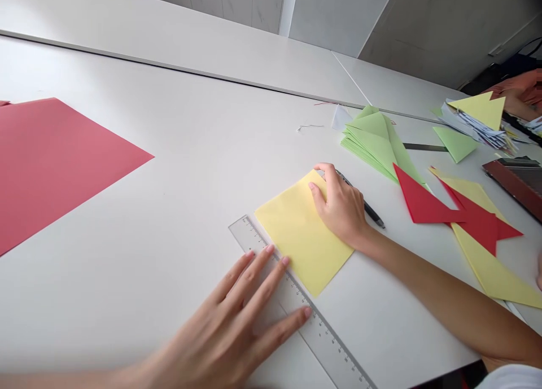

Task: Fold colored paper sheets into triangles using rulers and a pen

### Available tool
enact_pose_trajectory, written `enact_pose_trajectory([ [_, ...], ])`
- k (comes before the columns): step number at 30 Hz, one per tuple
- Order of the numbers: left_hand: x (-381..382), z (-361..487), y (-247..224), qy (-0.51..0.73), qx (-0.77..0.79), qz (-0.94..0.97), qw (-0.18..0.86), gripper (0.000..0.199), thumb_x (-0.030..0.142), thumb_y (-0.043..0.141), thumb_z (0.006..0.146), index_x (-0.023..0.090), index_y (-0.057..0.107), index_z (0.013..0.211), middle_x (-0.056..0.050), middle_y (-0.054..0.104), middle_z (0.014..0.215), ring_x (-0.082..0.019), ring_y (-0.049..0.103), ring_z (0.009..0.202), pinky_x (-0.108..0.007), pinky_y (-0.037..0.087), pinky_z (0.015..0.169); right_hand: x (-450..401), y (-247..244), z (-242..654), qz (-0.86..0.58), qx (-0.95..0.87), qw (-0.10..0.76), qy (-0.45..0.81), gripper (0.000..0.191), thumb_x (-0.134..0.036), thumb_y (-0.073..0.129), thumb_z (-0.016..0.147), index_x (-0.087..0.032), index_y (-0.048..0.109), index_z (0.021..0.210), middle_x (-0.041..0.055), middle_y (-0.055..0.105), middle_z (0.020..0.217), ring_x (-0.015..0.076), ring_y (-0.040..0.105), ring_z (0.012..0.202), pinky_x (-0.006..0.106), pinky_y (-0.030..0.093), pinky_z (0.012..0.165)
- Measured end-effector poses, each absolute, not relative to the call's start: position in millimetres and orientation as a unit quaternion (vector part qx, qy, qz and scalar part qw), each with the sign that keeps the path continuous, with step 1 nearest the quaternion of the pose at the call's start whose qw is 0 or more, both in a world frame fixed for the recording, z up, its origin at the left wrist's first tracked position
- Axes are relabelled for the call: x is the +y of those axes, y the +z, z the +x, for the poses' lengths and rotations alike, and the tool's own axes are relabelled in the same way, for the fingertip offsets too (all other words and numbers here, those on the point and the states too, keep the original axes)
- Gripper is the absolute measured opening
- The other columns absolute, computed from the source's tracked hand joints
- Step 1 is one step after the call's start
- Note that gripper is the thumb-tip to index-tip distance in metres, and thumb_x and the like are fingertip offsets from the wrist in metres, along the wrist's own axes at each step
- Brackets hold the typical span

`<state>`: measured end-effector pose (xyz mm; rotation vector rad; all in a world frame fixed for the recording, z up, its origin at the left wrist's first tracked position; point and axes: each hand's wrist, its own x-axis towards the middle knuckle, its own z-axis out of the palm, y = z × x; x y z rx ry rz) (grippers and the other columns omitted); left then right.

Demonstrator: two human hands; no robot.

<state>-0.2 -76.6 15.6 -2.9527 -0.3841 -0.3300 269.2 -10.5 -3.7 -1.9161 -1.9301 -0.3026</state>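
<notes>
Left fingers [266, 290] apart on ruler [320, 335], right fingers [330, 173] on yellow paper [302, 231], grip unclear, pen [372, 213] partly hidden, green papers [372, 138] beyond

My left hand [249, 313], palm down, fingers [263, 290] spread and nearly straight, four digits showing. Left forearm [122, 376] low, in from the lower left, blurred. My right hand [342, 208] farther out, back up, index finger bent, thumb [317, 196] angled forward; other fingers mostly hidden, grip unclear. Right forearm [440, 293] bare, slanting in from the lower right. Hands apart.
</notes>
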Motion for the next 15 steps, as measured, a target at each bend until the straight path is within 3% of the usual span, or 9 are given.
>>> enact_pose_trajectory([
  [3, -89, -1, 12, -0.120, -0.131, -0.978, 0.113, 0.081, 0.056, 0.061, 0.084, 0.023, 0.029, 0.151, -0.020, 0.053, 0.134, -0.043, 0.039, 0.133, -0.057, 0.039, 0.101, -10, -5, 270, -0.695, -0.684, 0.201, -0.097, 0.030, -0.030, 0.041, 0.096, -0.018, 0.049, 0.121, 0.0122, 0.069, 0.103, 0.0261, 0.066, 0.081, 0.031, 0.040, 0.058],
  [7, -103, 1, 6, -0.119, -0.124, -0.977, 0.127, 0.075, 0.056, 0.058, 0.087, 0.029, 0.029, 0.151, -0.014, 0.063, 0.117, -0.040, 0.049, 0.122, -0.061, 0.035, 0.101, -8, -7, 270, -0.696, -0.682, 0.208, -0.090, 0.030, -0.030, 0.040, 0.096, -0.017, 0.049, 0.122, 0.0136, 0.068, 0.107, 0.0277, 0.065, 0.087, 0.031, 0.040, 0.061],
  [10, -111, 2, 5, -0.136, -0.124, -0.977, 0.109, 0.068, 0.063, 0.052, 0.088, 0.026, 0.043, 0.144, -0.013, 0.064, 0.109, -0.038, 0.053, 0.116, -0.058, 0.038, 0.099, -8, -7, 269, -0.694, -0.681, 0.216, -0.090, 0.031, -0.029, 0.040, 0.095, -0.017, 0.048, 0.123, 0.0139, 0.067, 0.110, 0.0285, 0.064, 0.092, 0.032, 0.041, 0.063],
  [15, -125, 3, 4, -0.185, -0.120, -0.971, 0.088, 0.035, 0.039, 0.053, 0.096, 0.021, 0.062, 0.124, -0.007, 0.067, 0.109, -0.029, 0.055, 0.117, -0.049, 0.044, 0.099, -8, -6, 266, -0.694, -0.677, 0.224, -0.094, 0.032, -0.029, 0.042, 0.095, -0.015, 0.049, 0.123, 0.0139, 0.067, 0.113, 0.0281, 0.064, 0.092, 0.032, 0.042, 0.064],
])
